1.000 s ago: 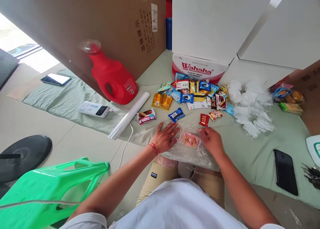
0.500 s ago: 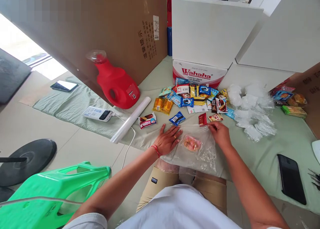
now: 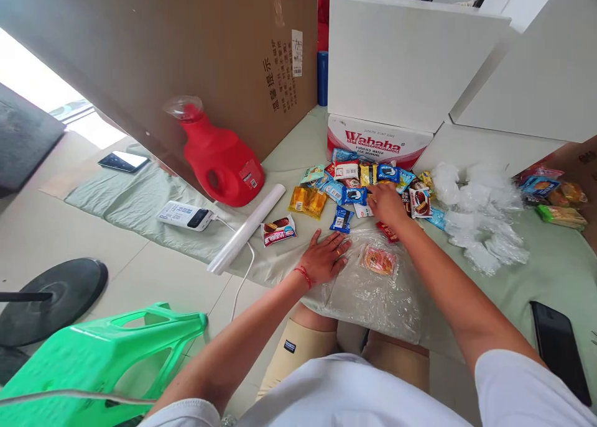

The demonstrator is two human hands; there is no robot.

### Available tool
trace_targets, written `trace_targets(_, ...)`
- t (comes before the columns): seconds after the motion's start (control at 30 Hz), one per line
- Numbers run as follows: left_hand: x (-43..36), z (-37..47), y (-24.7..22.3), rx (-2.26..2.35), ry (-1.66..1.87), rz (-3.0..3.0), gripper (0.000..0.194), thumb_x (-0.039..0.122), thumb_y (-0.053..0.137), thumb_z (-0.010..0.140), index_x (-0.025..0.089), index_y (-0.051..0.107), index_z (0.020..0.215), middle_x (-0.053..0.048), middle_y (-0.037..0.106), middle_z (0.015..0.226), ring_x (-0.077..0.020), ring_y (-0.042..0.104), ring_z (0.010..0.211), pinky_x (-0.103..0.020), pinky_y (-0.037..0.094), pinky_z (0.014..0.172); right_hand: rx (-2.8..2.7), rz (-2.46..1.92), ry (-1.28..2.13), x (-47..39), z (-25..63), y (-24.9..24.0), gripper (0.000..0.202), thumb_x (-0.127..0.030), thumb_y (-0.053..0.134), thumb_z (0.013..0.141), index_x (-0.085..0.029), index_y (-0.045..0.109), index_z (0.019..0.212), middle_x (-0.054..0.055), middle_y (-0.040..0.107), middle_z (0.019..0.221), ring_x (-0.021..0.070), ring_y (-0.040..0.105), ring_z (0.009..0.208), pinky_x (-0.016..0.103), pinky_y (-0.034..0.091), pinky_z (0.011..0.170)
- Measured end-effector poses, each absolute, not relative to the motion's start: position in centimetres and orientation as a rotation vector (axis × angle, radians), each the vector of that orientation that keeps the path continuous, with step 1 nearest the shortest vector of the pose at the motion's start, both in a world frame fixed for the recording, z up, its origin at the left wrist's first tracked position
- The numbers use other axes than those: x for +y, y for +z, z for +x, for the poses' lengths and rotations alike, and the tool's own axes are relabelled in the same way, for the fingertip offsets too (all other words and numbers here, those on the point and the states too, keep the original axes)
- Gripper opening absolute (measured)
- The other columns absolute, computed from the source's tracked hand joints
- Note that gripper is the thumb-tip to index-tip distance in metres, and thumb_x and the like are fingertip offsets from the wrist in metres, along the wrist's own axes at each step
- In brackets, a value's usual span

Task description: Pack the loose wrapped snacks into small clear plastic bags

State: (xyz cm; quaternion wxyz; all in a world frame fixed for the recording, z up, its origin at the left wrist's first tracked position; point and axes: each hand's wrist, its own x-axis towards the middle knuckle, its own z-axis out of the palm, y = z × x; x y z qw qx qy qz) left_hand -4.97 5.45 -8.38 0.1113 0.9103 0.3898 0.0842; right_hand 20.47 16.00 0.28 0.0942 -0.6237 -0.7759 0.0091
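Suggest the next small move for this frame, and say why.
Probably close the right hand on one packet from the snack pile: its fingertips are right at the pile, though any grip is unclear. Meanwhile the left hand rests flat at the clear film's left side, and just one pink packet lies on or under that film.

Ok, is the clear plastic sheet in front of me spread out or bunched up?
Spread out: the sheet lies mostly flat, though wrinkled, with your left hand at its edge.
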Motion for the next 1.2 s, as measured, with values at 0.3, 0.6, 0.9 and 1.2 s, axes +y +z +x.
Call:
trace_targets(0.3, 5.5, -4.8, -8.1, 1.124, 0.286, 2.654, 0.056, 0.051, 0.031, 0.107, 0.032, 0.043, 0.157, -0.006, 0.041, 0.165, -0.0249, 0.036, 0.155, -0.062, 0.005, 0.129, -2.402, -1.911, 0.263, 18.2, 19.4, 0.5, 0.041, -0.035, 0.074, 0.085, -0.019, 0.076, 0.123, 0.013, 0.073, 0.113, 0.0332, 0.059, 0.112, 0.042, 0.045, 0.098)
trace_targets(0.6, 5.5, -4.7, -8.3, 1.116, 0.323, 2.626, 0.054, 0.048, 0.035, 0.106, 0.030, 0.046, 0.156, -0.008, 0.042, 0.165, -0.0287, 0.036, 0.154, -0.066, 0.005, 0.127, -1.975, -1.687, 0.245, 0.1, 24.6, -1.0, 0.042, -0.036, 0.053, 0.098, -0.025, 0.069, 0.136, 0.011, 0.067, 0.125, 0.0292, 0.059, 0.116, 0.045, 0.048, 0.102)
trace_targets(0.9, 5.7, -5.1, -8.1, 1.100, 0.266, 2.659, 0.053, 0.046, 0.035, 0.106, 0.030, 0.047, 0.155, -0.007, 0.041, 0.166, -0.0269, 0.035, 0.155, -0.063, 0.011, 0.128, -2.300, -1.688, 0.071, -3.5, 21.5, -5.1, 0.055, -0.019, 0.049, 0.094, -0.021, 0.055, 0.149, 0.016, 0.054, 0.144, 0.0317, 0.053, 0.112, 0.052, 0.050, 0.097)
trace_targets(1.2, 4.5, -7.8, -5.6, 1.145, 0.604, 2.599, 0.045, 0.037, 0.046, 0.101, 0.025, 0.061, 0.141, -0.011, 0.048, 0.160, -0.0316, 0.029, 0.157, -0.062, 0.028, 0.125, -2.109, -1.561, 0.236, -6.4, 24.3, -3.2, 0.040, -0.034, 0.047, 0.102, -0.023, 0.061, 0.138, 0.015, 0.059, 0.138, 0.0298, 0.057, 0.120, 0.051, 0.049, 0.103)
